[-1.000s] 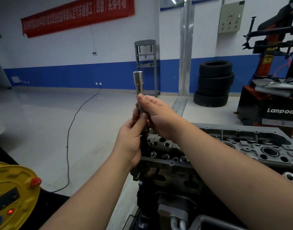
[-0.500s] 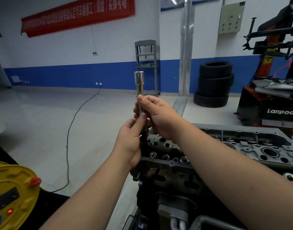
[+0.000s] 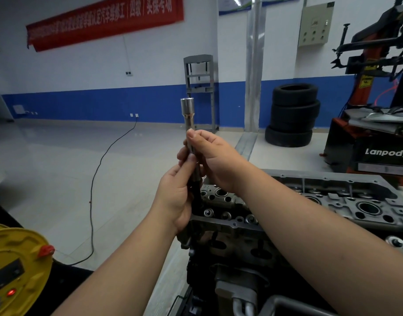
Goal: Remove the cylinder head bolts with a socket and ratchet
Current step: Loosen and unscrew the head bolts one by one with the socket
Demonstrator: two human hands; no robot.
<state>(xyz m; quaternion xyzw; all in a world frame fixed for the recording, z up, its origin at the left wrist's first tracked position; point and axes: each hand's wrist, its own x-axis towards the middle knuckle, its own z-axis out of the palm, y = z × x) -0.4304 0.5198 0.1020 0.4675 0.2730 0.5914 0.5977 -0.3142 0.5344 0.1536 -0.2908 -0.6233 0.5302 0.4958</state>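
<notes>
The cylinder head [image 3: 346, 201] occupies the lower right of the head view, its machined top face running from the near left corner toward the right edge of the frame, with valve ports and bolt holes visible along it. Its left edge drops straight to the engine block [image 3: 230, 252] below. To the left of that edge lies open grey floor [image 3: 59, 179], crossed only by a black cable [image 3: 98, 169] that runs from a wall socket toward the bottom left. A yellow cable reel [image 3: 15, 267] sits at the lower left corner, well apart from the engine. Beyond the head, a stack of tyres [image 3: 294, 115] stands against the blue-and-white wall, a grey frame stand [image 3: 199, 87] stands to its left, and a tyre-changing machine [image 3: 378, 137] marked "Lanpody" fills the right side. A long socket tool [image 3: 188, 119] is held nearly upright above the near left corner of the cylinder head, its chrome socket end uppermost and its dark lower shaft reaching down to the head's surface; whether it is seated on a bolt cannot be told. The right hand [image 3: 215, 158] is curled round the upper shaft, thumb and fingertips pinching it just below the socket. The left hand [image 3: 176, 197] grips the dark lower shaft directly beneath, thumb pointing up along it and touching the right hand's fingers. Both forearms converge from the bottom of the frame, the right one crossing over the cylinder head.
</notes>
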